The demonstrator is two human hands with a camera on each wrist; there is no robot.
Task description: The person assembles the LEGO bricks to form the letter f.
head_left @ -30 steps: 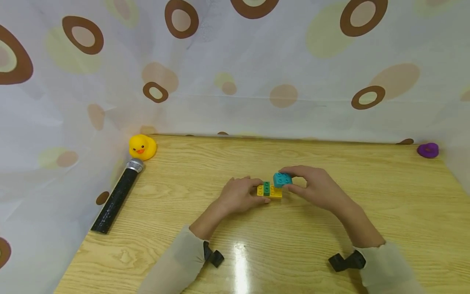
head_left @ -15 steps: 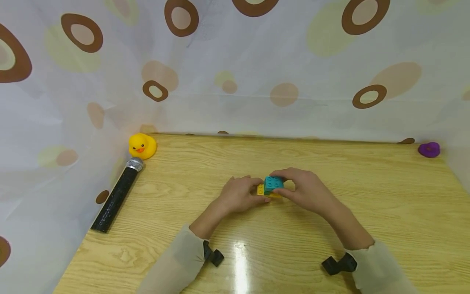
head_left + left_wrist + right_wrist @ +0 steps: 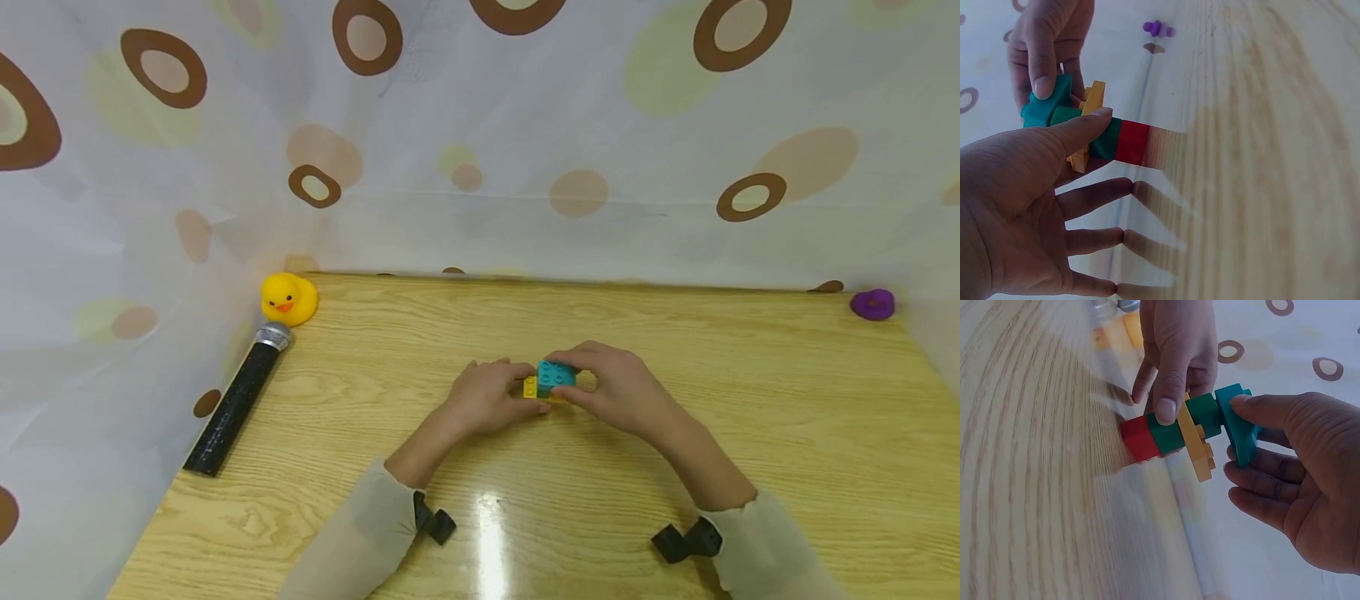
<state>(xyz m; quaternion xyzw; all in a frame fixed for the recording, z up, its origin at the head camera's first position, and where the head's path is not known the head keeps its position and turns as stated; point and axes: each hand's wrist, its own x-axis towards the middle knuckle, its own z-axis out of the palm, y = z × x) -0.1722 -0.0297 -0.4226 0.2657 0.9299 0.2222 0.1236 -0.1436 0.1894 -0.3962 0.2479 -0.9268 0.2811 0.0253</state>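
A small stack of toy building bricks stands on the wooden table. In the right wrist view it has a red brick (image 3: 1140, 439) at the bottom, then a green brick (image 3: 1169, 435), a yellow plate (image 3: 1195, 447) and an upper green brick (image 3: 1205, 414). My left hand (image 3: 486, 398) pinches the stack at the lower green brick, its other fingers spread and touching the table. With thumb and fingers, my right hand (image 3: 630, 392) holds a teal brick (image 3: 557, 374) at the top of the upper green brick, slightly tilted. Whether its underside is fully pressed on cannot be told.
A yellow rubber duck (image 3: 289, 299) sits at the back left corner, beside the head of a black microphone (image 3: 234, 408). Far to the back right lies a small purple object (image 3: 873, 305). A patterned sheet (image 3: 480, 125) rises behind the table (image 3: 360, 333).
My right hand has moved left with the teal brick, from right of the upper green brick to over it. The left hand has stayed in place, holding the stack.
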